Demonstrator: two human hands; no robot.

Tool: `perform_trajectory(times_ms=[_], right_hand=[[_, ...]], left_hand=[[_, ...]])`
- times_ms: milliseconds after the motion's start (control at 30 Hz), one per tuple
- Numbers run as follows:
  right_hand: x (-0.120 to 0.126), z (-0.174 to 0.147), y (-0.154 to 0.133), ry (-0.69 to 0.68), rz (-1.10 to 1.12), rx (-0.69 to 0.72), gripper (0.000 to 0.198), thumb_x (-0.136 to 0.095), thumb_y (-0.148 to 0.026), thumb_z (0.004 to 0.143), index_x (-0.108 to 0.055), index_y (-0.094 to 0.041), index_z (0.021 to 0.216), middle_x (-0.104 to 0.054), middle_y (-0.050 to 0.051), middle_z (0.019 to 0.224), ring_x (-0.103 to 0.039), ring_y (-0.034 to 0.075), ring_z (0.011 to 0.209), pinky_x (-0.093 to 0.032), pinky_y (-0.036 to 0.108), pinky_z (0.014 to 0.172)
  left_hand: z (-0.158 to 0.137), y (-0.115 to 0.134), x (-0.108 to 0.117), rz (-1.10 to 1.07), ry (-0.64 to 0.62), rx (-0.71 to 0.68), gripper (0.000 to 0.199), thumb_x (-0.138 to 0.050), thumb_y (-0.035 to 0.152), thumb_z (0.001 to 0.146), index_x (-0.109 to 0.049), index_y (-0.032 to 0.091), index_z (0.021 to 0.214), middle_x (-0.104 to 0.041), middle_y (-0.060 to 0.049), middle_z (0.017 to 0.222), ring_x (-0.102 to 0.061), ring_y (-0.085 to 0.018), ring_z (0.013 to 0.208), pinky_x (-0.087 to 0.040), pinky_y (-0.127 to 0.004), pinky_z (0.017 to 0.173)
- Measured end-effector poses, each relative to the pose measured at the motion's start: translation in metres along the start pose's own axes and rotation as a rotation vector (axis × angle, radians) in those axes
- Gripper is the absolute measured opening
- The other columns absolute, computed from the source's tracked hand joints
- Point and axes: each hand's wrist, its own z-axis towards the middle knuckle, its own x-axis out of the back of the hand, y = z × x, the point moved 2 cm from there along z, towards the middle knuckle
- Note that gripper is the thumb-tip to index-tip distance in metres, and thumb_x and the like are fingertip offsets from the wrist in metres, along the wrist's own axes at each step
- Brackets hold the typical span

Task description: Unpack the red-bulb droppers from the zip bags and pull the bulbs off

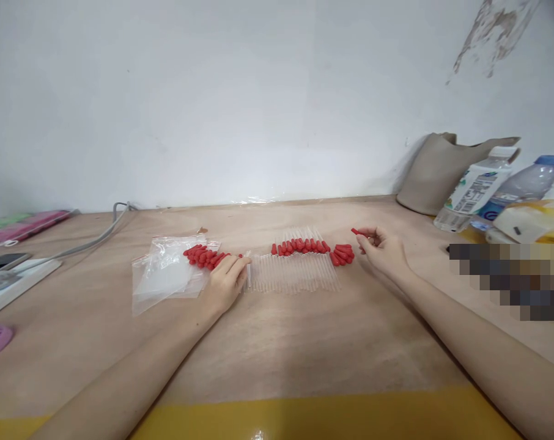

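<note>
Between finger and thumb, my right hand (381, 249) pinches a small red rubber bulb (355, 231), held above the table. My left hand (227, 278) is closed at the left end of a row of clear thin tubes (290, 273), its fingertips on one tube (248, 272). Several red bulbs (299, 246) lie across the upper part of that row. Close to my right hand rests a small bunch of red bulbs (342, 254). A larger heap of red bulbs (203, 256) lies beside my left hand, partly hidden by it.
Clear plastic bags (167, 272) lie under the left heap. A power strip (24, 287) with a grey cable (88, 244) is at the left. At the right stand a grey container (430, 174), a labelled bottle (476, 189) and a blue-capped bottle (529, 183). A white wall (258, 104) bounds the table.
</note>
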Motion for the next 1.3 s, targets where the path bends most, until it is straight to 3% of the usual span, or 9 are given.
perform_trajectory(times_ms=[167, 533, 900, 1067, 1300], right_hand=[[-0.005, 0.001, 0.005, -0.043, 0.069, -0.013, 0.032, -0.053, -0.036, 0.073, -0.062, -0.013, 0.094, -0.061, 0.005, 0.067, -0.060, 0.015, 0.061, -0.048, 0.028, 0.058], [-0.013, 0.007, 0.018, -0.103, -0.099, 0.047, 0.030, -0.058, -0.037, 0.069, -0.062, -0.014, 0.088, -0.065, 0.008, 0.080, -0.060, 0.016, 0.070, -0.048, 0.028, 0.062], [-0.014, 0.008, 0.023, -0.157, -0.162, 0.031, 0.028, -0.056, -0.031, 0.073, -0.063, -0.015, 0.094, -0.067, 0.009, 0.093, -0.064, 0.019, 0.079, -0.051, 0.030, 0.072], [-0.013, 0.008, 0.020, -0.132, -0.196, 0.038, 0.031, -0.052, -0.034, 0.076, -0.063, -0.014, 0.097, -0.067, 0.009, 0.094, -0.064, 0.019, 0.080, -0.050, 0.032, 0.074], [-0.011, 0.001, -0.005, -0.070, -0.310, 0.204, 0.027, -0.050, -0.035, 0.076, -0.066, -0.017, 0.087, -0.064, 0.008, 0.092, -0.058, 0.020, 0.090, -0.042, 0.033, 0.083]], left_hand=[[0.002, 0.006, -0.001, 0.022, -0.012, -0.045, 0.016, -0.038, 0.013, 0.086, -0.052, 0.016, 0.092, -0.057, -0.003, 0.074, -0.056, -0.014, 0.069, -0.047, -0.025, 0.063], [0.005, 0.020, 0.005, -0.101, -0.108, 0.020, 0.025, -0.049, 0.027, 0.083, -0.053, 0.013, 0.104, -0.060, -0.006, 0.079, -0.056, -0.015, 0.065, -0.049, -0.027, 0.062], [0.007, 0.018, 0.009, -0.118, -0.158, 0.009, 0.032, -0.055, 0.032, 0.081, -0.054, 0.014, 0.108, -0.060, -0.009, 0.102, -0.051, -0.023, 0.099, -0.044, -0.039, 0.088], [0.006, 0.018, 0.007, -0.145, -0.143, 0.018, 0.028, -0.052, 0.028, 0.083, -0.055, 0.014, 0.106, -0.059, -0.010, 0.104, -0.049, -0.024, 0.107, -0.044, -0.040, 0.091], [0.004, 0.016, 0.004, -0.128, -0.170, 0.047, 0.027, -0.050, 0.027, 0.084, -0.055, 0.015, 0.107, -0.059, -0.009, 0.107, -0.046, -0.024, 0.114, -0.043, -0.040, 0.095]])
